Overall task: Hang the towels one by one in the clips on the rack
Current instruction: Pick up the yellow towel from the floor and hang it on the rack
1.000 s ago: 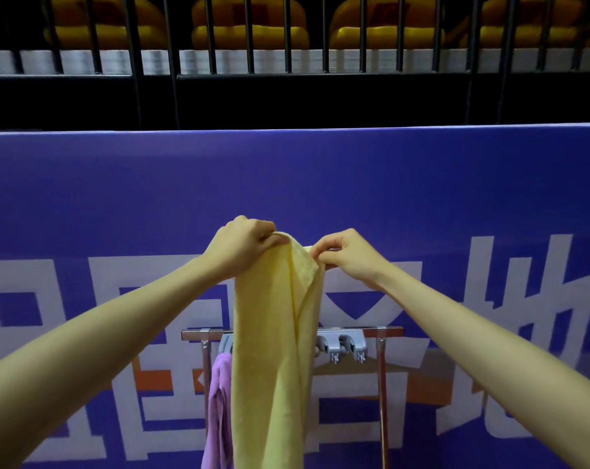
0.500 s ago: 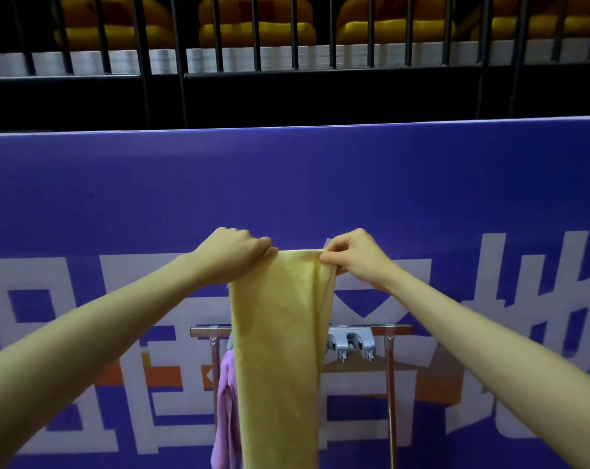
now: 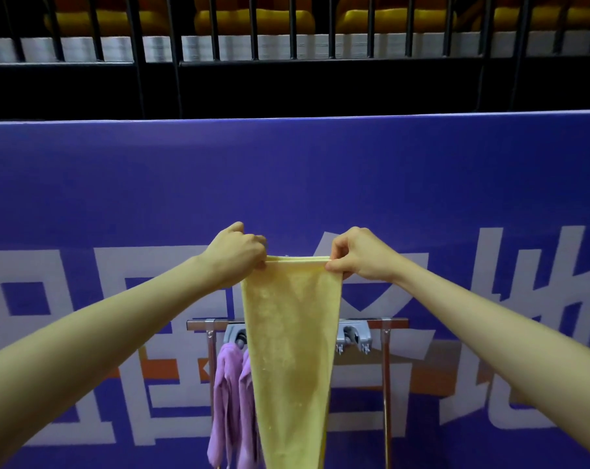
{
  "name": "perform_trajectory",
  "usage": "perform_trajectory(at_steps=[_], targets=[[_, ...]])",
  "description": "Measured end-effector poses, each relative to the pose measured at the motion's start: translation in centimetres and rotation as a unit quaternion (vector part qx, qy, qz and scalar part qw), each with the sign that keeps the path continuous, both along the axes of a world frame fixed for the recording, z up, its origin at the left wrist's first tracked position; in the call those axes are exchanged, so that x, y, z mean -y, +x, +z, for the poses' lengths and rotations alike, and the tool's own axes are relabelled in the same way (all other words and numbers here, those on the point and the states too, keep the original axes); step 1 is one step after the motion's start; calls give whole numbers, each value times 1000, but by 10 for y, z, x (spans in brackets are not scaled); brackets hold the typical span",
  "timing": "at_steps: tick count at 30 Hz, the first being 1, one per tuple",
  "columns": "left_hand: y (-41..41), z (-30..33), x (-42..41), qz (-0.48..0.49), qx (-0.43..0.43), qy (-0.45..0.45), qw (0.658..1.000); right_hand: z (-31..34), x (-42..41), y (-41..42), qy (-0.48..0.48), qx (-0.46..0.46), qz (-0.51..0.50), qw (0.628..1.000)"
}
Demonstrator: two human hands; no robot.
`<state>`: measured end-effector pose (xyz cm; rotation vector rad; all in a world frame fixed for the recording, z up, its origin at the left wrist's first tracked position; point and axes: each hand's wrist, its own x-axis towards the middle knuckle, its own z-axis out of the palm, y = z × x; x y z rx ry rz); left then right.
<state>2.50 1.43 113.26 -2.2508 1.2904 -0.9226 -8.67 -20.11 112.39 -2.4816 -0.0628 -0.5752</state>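
Observation:
A yellow towel (image 3: pixel 291 350) hangs straight down in front of me, its top edge stretched flat. My left hand (image 3: pixel 237 253) pinches the left top corner and my right hand (image 3: pixel 357 257) pinches the right top corner. Behind and below the towel stands a metal rack (image 3: pixel 386 324) with grey clips (image 3: pixel 352 336) on its top bar. A purple towel (image 3: pixel 231 397) hangs from a clip on the rack's left side, partly hidden by the yellow towel. The middle of the rack is hidden behind the yellow towel.
A tall purple banner (image 3: pixel 293 184) with large white characters stands right behind the rack. Above it runs a black railing (image 3: pixel 175 55) with yellow seats beyond.
My hands have moved apart and pulled the yellow towel's top edge from bunched to flat and wide. The view has shifted so the rack sits a little lower.

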Motion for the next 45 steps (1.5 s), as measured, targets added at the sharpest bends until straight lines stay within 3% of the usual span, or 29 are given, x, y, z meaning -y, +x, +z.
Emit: perform_trajectory(at_steps=[6,16,18,22,29,32,37,42,45], targets=[[3,-5,8,-5,-62,-78,995,2,0,-3,-16,-26,-1,1000],[5,-4,2,-52,-233,-233,943,14,4,-4,47,-22,11,999],[9,-6,2,-55,-278,-262,923,14,5,-2,40,-19,8,999],[12,-10,3,-89,-417,-310,849,14,5,0,12,10,-13,1000],[17,-14,7,-109,-433,-382,809,12,2,3,25,47,-19,998],[19,-16,10,-122,-394,-384,826,14,2,2,25,45,-17,999],[21,-16,13,-108,-322,-322,884,12,5,2,23,55,-23,998],[17,-13,11,-162,-361,-245,885,8,3,6,28,110,-32,993],[13,-10,8,-212,-393,-218,868,9,5,7,34,128,-33,991]])
